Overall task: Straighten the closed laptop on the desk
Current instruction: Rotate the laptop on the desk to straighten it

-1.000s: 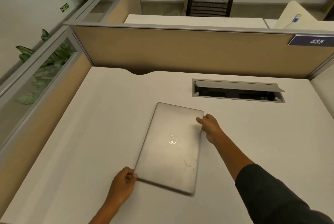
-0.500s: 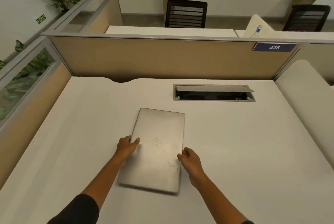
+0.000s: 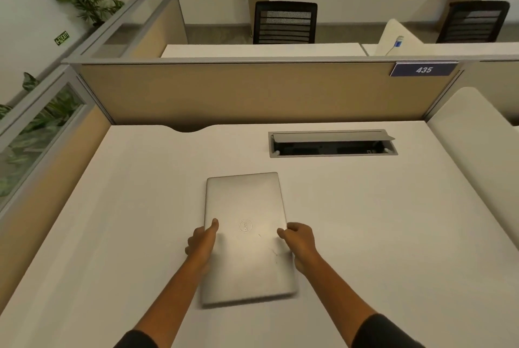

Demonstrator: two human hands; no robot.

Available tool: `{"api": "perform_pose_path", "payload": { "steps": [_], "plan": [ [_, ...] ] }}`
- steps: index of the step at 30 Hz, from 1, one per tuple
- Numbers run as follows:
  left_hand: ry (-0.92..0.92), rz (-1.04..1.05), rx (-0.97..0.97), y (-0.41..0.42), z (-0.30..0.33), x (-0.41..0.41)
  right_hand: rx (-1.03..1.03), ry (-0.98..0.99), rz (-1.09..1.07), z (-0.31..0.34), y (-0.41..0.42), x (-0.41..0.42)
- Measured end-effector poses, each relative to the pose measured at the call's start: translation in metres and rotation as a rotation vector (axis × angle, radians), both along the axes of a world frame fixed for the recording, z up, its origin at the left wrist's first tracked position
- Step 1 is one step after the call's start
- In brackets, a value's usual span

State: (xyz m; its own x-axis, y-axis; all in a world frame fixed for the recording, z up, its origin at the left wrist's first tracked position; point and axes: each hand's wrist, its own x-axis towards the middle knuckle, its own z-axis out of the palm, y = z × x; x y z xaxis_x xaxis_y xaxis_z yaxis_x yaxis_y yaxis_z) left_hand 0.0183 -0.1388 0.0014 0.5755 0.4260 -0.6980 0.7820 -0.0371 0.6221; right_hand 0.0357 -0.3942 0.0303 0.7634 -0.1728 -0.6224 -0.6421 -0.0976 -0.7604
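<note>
A closed silver laptop (image 3: 247, 207) lies flat on the white desk (image 3: 379, 235), its long sides running almost straight away from me, tilted only slightly. My left hand (image 3: 200, 241) grips its left edge with the thumb on the lid. My right hand (image 3: 299, 239) grips its right edge, thumb also on the lid. Both hands hold it at about mid-length. The near end of the laptop looks blurred.
An open cable box (image 3: 332, 145) is set into the desk behind the laptop to the right. Beige partition panels (image 3: 252, 92) close the back and left sides. A white rounded panel (image 3: 477, 145) borders the right. Chairs and plants stand beyond.
The laptop has turned from a clear tilt to almost straight. My left hand went from the near corner to the left edge, my right from the far corner to the right edge.
</note>
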Motion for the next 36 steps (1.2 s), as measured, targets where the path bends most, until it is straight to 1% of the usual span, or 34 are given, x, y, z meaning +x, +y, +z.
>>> {"api": "perform_pose_path", "payload": {
  "steps": [3, 4, 5, 7, 9, 11, 15, 18, 22, 23, 25, 27, 29, 33, 36],
  "plan": [
    [-0.036, 0.146, -0.168, -0.009, -0.005, -0.016, -0.083, -0.058, 0.023, 0.001, -0.003, 0.023],
    [-0.051, 0.219, -0.236, -0.019, 0.001, -0.023, -0.123, -0.063, 0.069, 0.001, -0.003, 0.031],
    [-0.069, 0.276, -0.304, -0.030, 0.008, -0.030, -0.119, -0.082, 0.111, -0.005, -0.002, 0.041],
    [-0.104, 0.343, -0.397, -0.049, 0.019, -0.041, -0.163, -0.127, 0.159, 0.000, -0.001, 0.054],
    [-0.104, 0.389, -0.451, -0.067, 0.033, -0.049, -0.226, -0.148, 0.211, -0.001, -0.003, 0.070],
    [-0.095, 0.428, -0.488, -0.084, 0.042, -0.055, -0.335, -0.149, 0.288, -0.005, -0.003, 0.086],
    [-0.094, 0.461, -0.530, -0.107, 0.039, -0.061, -0.523, -0.192, 0.445, -0.018, -0.004, 0.107],
    [-0.113, 0.434, -0.516, -0.107, 0.042, -0.060, -0.586, -0.197, 0.529, -0.016, -0.006, 0.110],
    [-0.107, 0.314, -0.447, -0.089, 0.035, -0.062, -0.605, -0.243, 0.605, -0.025, -0.013, 0.096],
    [-0.109, 0.283, -0.422, -0.083, 0.032, -0.060, -0.629, -0.255, 0.623, -0.027, -0.015, 0.089],
    [-0.124, 0.258, -0.369, -0.068, 0.025, -0.050, -0.740, -0.288, 0.643, -0.029, -0.019, 0.072],
    [-0.149, 0.251, -0.299, -0.049, 0.015, -0.034, -0.863, -0.325, 0.632, -0.033, -0.026, 0.057],
    [-0.185, 0.241, -0.224, -0.029, 0.005, -0.016, -0.932, -0.325, 0.602, -0.035, -0.035, 0.042],
    [-0.182, 0.182, -0.050, 0.011, -0.001, 0.019, -1.007, -0.280, 0.496, -0.036, -0.057, 0.017],
    [-0.134, 0.084, 0.007, 0.036, -0.013, 0.043, -1.007, -0.188, 0.404, -0.036, -0.072, 0.002]
  ]
}}
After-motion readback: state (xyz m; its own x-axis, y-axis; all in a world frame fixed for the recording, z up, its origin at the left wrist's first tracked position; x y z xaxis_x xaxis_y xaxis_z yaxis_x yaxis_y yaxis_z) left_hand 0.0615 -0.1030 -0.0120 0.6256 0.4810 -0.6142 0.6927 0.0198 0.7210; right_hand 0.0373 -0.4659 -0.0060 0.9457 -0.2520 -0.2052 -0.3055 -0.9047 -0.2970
